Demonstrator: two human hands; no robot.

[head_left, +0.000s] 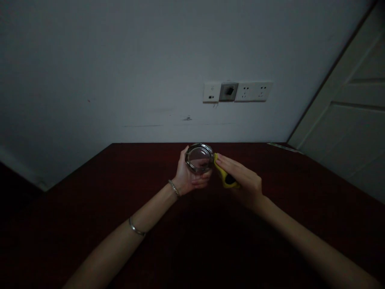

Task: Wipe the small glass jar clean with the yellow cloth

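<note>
Left hand (187, 173) clasped around a clear glass dish (199, 156), which I log via head camera as over the dark red table (135, 162), right hand (246, 180) pinching a yellow-and-black item (221, 172) at the dish's right edge, wall sockets (254, 91) beyond.

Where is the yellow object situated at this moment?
In the head view, the yellow object is just right of centre, held in the right hand, at the right edge of the round glass dish in the left hand.
</note>
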